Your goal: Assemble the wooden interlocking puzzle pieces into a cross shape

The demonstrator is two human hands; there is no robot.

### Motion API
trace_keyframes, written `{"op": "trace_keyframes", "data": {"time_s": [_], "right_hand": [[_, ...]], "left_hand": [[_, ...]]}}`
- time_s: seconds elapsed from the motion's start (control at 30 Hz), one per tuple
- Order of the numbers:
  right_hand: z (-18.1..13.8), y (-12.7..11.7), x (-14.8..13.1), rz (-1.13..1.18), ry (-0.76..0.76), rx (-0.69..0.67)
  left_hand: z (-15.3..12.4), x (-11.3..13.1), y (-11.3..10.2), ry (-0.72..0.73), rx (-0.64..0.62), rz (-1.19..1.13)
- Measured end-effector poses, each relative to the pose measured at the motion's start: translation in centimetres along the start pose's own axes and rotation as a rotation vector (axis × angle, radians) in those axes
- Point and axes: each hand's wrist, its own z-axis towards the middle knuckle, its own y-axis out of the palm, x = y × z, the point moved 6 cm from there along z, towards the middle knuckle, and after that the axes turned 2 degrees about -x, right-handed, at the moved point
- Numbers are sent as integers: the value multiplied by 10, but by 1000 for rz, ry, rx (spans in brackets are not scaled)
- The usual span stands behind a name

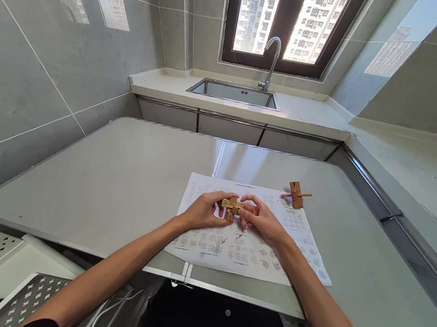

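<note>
Hands meet at the centre of the frame over a printed sheet (254, 249) that lies on the grey table (114, 179). The left hand (204, 211) and the right hand (263, 221) are both closed on a small wooden puzzle (232, 206), with the fingers pinching it from each side just above the paper. To the upper right of the hands, near the far edge of the sheet, lie loose wooden pieces (296, 195), well apart from the hands. I judge the main risk is that the small blocks slide out of their joints if one side presses harder than the other, and then a piece may drop on the sheet. The loose pieces could also be pushed away by the right forearm.
</note>
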Motion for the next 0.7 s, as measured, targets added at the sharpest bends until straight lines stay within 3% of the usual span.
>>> {"op": "trace_keyframes", "data": {"time_s": [0.47, 0.7], "right_hand": [[0, 0, 2, -9, 17, 56], [-2, 3, 2, -42, 2, -45]], "left_hand": [[0, -4, -1, -4, 28, 1], [0, -3, 1, 26, -62, -42]]}}
